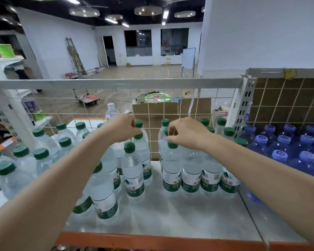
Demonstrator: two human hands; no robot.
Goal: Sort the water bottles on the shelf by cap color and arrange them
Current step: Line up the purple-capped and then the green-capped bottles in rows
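My left hand [122, 127] grips the cap of a green-capped bottle [141, 156] and my right hand [187, 133] pinches another green cap [172, 144], both bottles standing on the metal shelf [188, 214]. Blue-capped bottles [286, 151] stand grouped at the right.

I see clear glossy plastic bottles [134, 171] with matt green caps [129, 147], a dull metal shelf [188, 214], and brown cardboard [170, 113].
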